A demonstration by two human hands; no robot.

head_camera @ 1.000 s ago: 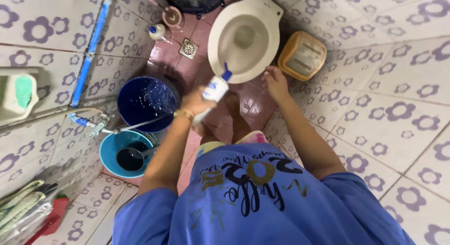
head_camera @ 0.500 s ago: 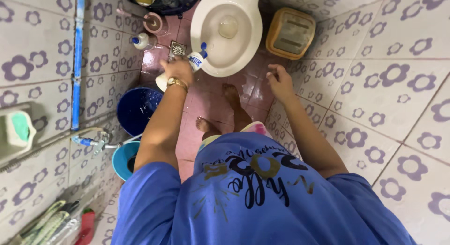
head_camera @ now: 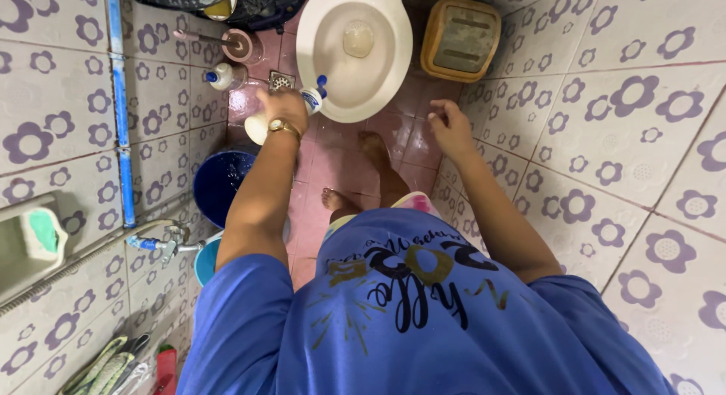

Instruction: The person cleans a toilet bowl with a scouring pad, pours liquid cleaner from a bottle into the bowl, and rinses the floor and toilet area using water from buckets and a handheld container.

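White plastic cleaner bottle with blue angled nozzle (head_camera: pixel 302 108) | clamped round its body in left hand (head_camera: pixel 281 108), nozzle at rim of white ceramic toilet bowl (head_camera: pixel 393 55) | right hand (head_camera: pixel 451 127) empty, fingers loosely apart | likely light, squeezable, slippery if wet; best gripped mid-body.

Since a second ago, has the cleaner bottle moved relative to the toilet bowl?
Yes. The cleaner bottle in the left hand has shifted from the near rim of the toilet bowl to its left side, beside the floor drain.

Glossy ceramic toilet bowl (head_camera: pixel 333 70), plastic bottle (head_camera: pixel 261 127)
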